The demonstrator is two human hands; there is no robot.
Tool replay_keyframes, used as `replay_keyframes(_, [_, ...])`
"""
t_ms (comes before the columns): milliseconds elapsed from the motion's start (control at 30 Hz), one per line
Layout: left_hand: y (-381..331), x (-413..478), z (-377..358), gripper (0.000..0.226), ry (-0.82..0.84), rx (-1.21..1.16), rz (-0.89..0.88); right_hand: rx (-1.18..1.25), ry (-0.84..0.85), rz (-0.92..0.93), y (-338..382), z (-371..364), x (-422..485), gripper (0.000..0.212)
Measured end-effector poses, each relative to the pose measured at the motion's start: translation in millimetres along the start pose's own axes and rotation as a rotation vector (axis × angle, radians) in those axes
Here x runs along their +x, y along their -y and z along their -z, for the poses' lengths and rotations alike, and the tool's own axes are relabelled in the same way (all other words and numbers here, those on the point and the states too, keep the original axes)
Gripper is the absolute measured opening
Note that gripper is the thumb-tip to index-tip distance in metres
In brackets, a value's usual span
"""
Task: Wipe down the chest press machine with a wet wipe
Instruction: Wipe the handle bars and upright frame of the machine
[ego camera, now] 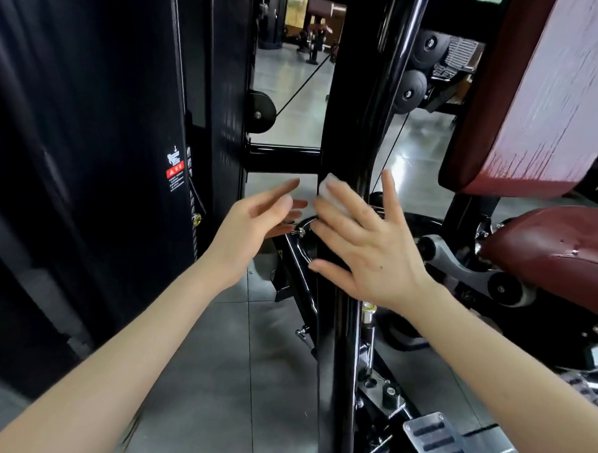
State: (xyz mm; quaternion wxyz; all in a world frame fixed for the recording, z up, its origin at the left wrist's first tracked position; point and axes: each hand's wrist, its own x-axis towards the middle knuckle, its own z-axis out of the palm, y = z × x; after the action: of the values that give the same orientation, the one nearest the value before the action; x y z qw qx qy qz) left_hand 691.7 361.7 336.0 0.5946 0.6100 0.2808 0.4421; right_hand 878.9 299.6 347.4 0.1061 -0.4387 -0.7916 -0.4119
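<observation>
Head view shows your right hand laid against the black upright post of the chest press machine. Its fingers are straight and spread wide, pressing a white wet wipe onto the post's front face. The wipe is bunched small, and only its upper part shows past your fingertips. Your thumb reaches left across the post, and your little finger splays off to the right. Your left hand hovers just beside the post on its left, open with fingers extended and holding nothing; you cannot tell whether it touches the frame behind it. To the right sit the maroon back pad and the maroon seat. To the left stands the black weight-stack housing, bearing a warning label. A ribbed metal foot plate lies low on the right, above the grey tiled floor.
</observation>
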Motion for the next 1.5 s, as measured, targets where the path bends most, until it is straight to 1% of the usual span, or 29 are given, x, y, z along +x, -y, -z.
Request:
replay_keyframes(100, [13, -6, -5, 0.029, -0.010, -0.006, 0.023, 0.059, 0.030, 0.026, 28, -15, -48, 0.049])
replay_keyframes(167, [24, -12, -13, 0.029, 0.009, 0.020, 0.028, 0.073, 0.034, 0.007, 46, -26, -78, 0.050])
replay_keyframes(300, [47, -28, -35, 0.038, 0.079, 0.037, -0.002, 0.127, -0.074, -0.145, 73, -45, -104, 0.051])
replay_keyframes(433, [54, -35, -43, 0.042, 0.107, 0.042, -0.046, 0.222, -0.123, -0.298, 97, -52, -120, 0.069])
replay_keyframes(533, [52, -36, -43, 0.049, 0.104, 0.065, -0.054, 0.290, -0.128, -0.351, 97, -47, -115, 0.077])
replay_keyframes(633, [51, -38, -48, 0.037, 0.102, 0.044, -0.081, 0.462, -0.197, -0.459, 91, -43, -93, 0.073])
replay_keyframes(700, [54, -45, -52, 0.038, 0.078, 0.037, -0.089, 0.597, -0.251, -0.578, 103, -41, -92, 0.069])
replay_keyframes(767, [63, -56, -55, 0.041, 0.065, 0.055, -0.086, 0.725, -0.249, -0.701, 124, -40, -108, 0.069])
replay_keyframes(833, [78, -68, -59, 0.050, 0.073, 0.142, -0.084, 0.871, -0.215, -0.820, 146, -34, -128, 0.069])
replay_keyframes(867, [86, -74, -62, 0.053, 0.064, 0.199, -0.083, 0.912, -0.214, -0.842, 154, -31, -137, 0.068])
replay_keyframes(933, [95, -84, -68, 0.052, 0.028, 0.290, -0.092, 0.930, -0.218, -0.865, 161, -27, -145, 0.060])
replay_keyframes(1000, [100, -91, -73, 0.055, 0.009, 0.365, -0.107, 0.974, -0.222, -0.936, 156, -21, -137, 0.053])
replay_keyframes(1067, [103, -93, -76, 0.057, -0.002, 0.407, -0.133, 1.066, -0.240, -0.949, 140, -13, -116, 0.049])
replay_keyframes(1133, [103, -93, -78, 0.058, -0.011, 0.421, -0.157, 1.093, -0.271, -0.932, 124, -6, -96, 0.051])
replay_keyframes(1200, [104, -93, -79, 0.060, -0.012, 0.437, -0.169, 1.113, -0.305, -0.900, 124, -7, -94, 0.055])
replay_keyframes(1233, [105, -95, -80, 0.062, -0.012, 0.447, -0.166, 1.097, -0.296, -0.882, 132, -13, -104, 0.054])
replay_keyframes(1267, [106, -96, -79, 0.063, -0.010, 0.454, -0.167, 1.057, -0.261, -0.885, 145, -20, -120, 0.054])
replay_keyframes(1367, [111, -97, -76, 0.062, 0.004, 0.496, -0.178, 0.945, -0.109, -0.918, 192, -36, -179, 0.062])
replay_keyframes(1433, [116, -100, -75, 0.059, 0.019, 0.510, -0.176, 0.936, -0.061, -0.903, 210, -37, -201, 0.063])
replay_keyframes(1500, [121, -103, -76, 0.059, 0.024, 0.532, -0.164, 0.958, -0.041, -0.922, 209, -34, -200, 0.064])
